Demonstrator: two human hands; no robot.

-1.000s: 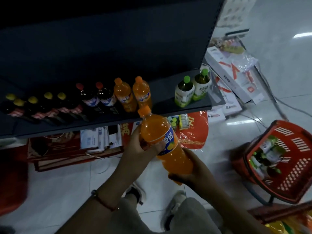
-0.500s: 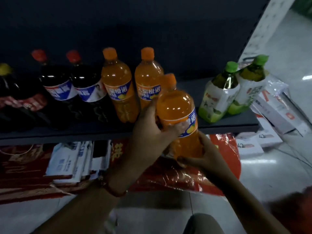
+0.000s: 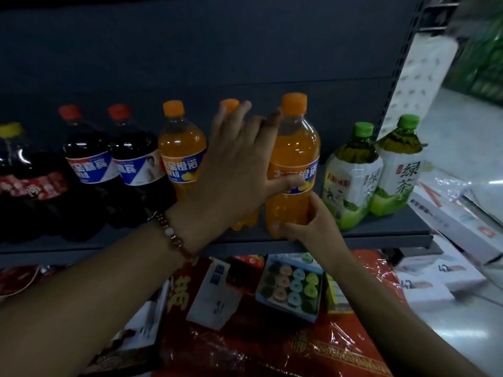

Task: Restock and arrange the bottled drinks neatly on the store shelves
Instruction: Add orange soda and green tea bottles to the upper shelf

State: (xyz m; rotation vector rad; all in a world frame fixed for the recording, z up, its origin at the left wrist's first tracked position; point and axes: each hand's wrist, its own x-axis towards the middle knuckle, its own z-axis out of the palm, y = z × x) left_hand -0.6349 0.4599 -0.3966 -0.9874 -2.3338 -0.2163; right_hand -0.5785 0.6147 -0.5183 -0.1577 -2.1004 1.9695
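An orange soda bottle (image 3: 295, 148) with an orange cap stands upright on the dark shelf (image 3: 381, 236), near its front edge. My right hand (image 3: 313, 227) grips its base from the right. My left hand (image 3: 234, 170) lies against its left side with straight, spread fingers, the thumb across the label. To its left stand two more orange soda bottles, one (image 3: 181, 148) in full view, the other (image 3: 229, 104) mostly hidden behind my left hand. Two green tea bottles (image 3: 351, 175) stand to the right.
Left of the orange sodas stand two red-capped cola bottles (image 3: 87, 159) and a yellow-capped dark bottle (image 3: 16, 164). Below the shelf lie red packages (image 3: 272, 346), a box of coloured rings (image 3: 291, 287) and white boxes (image 3: 441, 278). A white perforated upright (image 3: 419, 77) ends the shelf.
The orange soda bottle went up from below the shelf edge onto the shelf, right of the other two. My left fingers have straightened and spread. The view has moved closer.
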